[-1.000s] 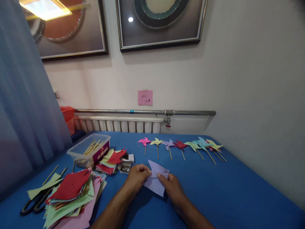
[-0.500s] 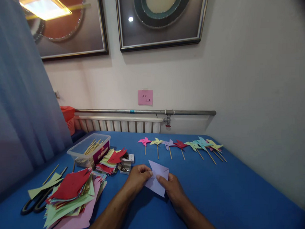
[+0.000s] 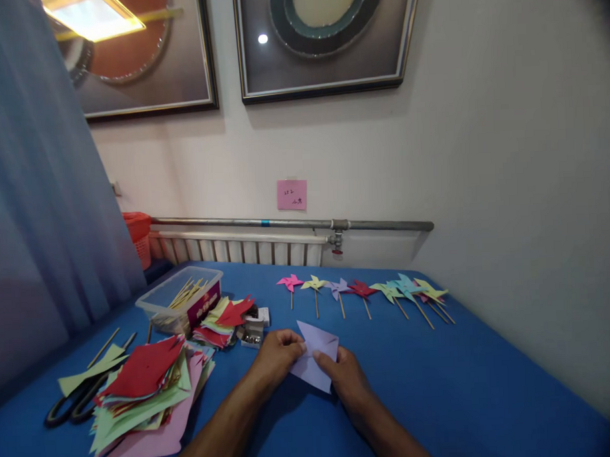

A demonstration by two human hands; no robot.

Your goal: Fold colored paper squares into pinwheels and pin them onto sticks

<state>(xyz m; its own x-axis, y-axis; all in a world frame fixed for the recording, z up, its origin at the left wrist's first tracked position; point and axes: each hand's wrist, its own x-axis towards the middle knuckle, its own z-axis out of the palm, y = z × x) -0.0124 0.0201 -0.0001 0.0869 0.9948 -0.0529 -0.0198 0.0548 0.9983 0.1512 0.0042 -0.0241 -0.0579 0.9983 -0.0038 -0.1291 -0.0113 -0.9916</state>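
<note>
A light purple paper square point(image 3: 316, 369) with slits cut in from its corners is held tilted just above the blue table. My left hand point(image 3: 280, 356) pinches its left edge between thumb and fingers. On the opposite side, my right hand point(image 3: 343, 377) grips the sheet, thumb lying on its face near the middle and fingers behind. The fingers behind the paper are largely hidden. Beyond my left hand sits a small open box of metal pins point(image 3: 251, 336). A pile of coloured paper pinwheel shapes point(image 3: 218, 325) lies to its left.
Several finished pinwheels on sticks point(image 3: 362, 290) lie in a row at the back. A clear plastic tub of sticks point(image 3: 160, 301) stands back left. Stacked coloured paper squares point(image 3: 144, 371) and black-handled scissors point(image 3: 81, 404) are at left. A pipe point(image 3: 295, 223) and radiator run along the wall.
Both hands keep their hold on the purple paper with hardly any movement. The whole view has shifted very slightly.
</note>
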